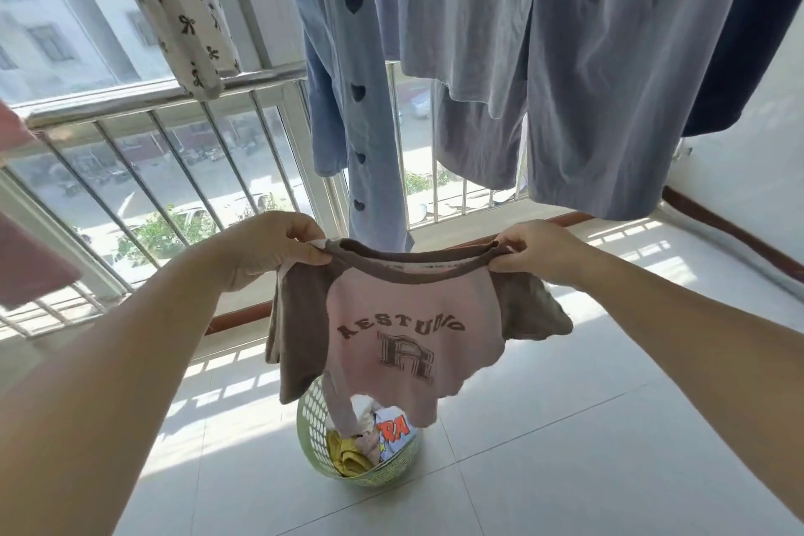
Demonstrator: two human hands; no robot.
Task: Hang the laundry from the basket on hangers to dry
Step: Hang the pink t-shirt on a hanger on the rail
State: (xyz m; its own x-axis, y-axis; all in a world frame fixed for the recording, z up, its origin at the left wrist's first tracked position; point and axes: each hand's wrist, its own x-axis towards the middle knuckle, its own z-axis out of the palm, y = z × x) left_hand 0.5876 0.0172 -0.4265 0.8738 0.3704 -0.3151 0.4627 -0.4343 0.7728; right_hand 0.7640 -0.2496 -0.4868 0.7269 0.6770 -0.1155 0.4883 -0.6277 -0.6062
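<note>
**Pink tee held up over the basket**

A pink T-shirt [409,331] with brown sleeves and brown lettering is held spread out by its collar, right above the laundry basket [313,413]. The left hand [269,248] is pinched on the collar's left end, thumb and fingers clamped on the fabric; the right hand [535,252] is clamped on the collar's right end the same way. So both grips are closed on the shirt, nothing loose.

The green perforated basket is sat on the white tiled floor [565,426], with more clothes seen inside: something yellow [346,455] and a printed piece [396,431].

Already hung overhead: a blue garment with dark hearts [348,57], a pale blue one [609,57] and a bow-print piece [182,0] by the metal railing [130,100].
</note>
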